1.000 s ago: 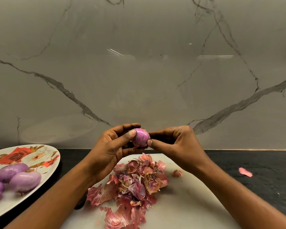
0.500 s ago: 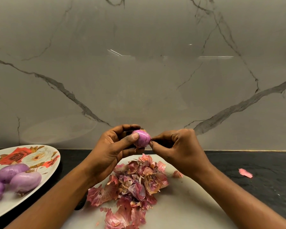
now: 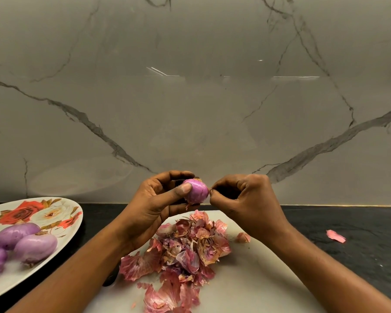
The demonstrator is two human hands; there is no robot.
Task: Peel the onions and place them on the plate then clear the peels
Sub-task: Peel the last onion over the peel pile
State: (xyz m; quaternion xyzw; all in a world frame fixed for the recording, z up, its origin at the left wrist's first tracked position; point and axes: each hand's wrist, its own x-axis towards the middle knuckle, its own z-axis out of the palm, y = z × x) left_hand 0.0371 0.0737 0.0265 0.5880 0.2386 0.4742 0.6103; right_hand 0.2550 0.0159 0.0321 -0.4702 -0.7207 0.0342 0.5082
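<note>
Grip: your left hand (image 3: 154, 204) curls round the small glossy purple onion (image 3: 195, 191), thumb across its front. Your right hand (image 3: 242, 199) pinches a dry shred of skin at its right end.
Onion position: in the air, above the heap of pink papery peels (image 3: 185, 245) on the white cutting board (image 3: 257, 279).
Risk, slip: the bared surface looks slick, so a hard tug may pop it onto the black stone counter (image 3: 359, 222).
Risk, tear: the shred may snap short, leaving skin behind.
Surroundings: white rose-patterned plate (image 3: 75, 213) at left, holding three peeled purple onions (image 3: 35, 246).
Stray: one loose pink peel (image 3: 335, 236) on the counter, easily missed.
In the way: only your own left forearm lies between onion and plate.
</note>
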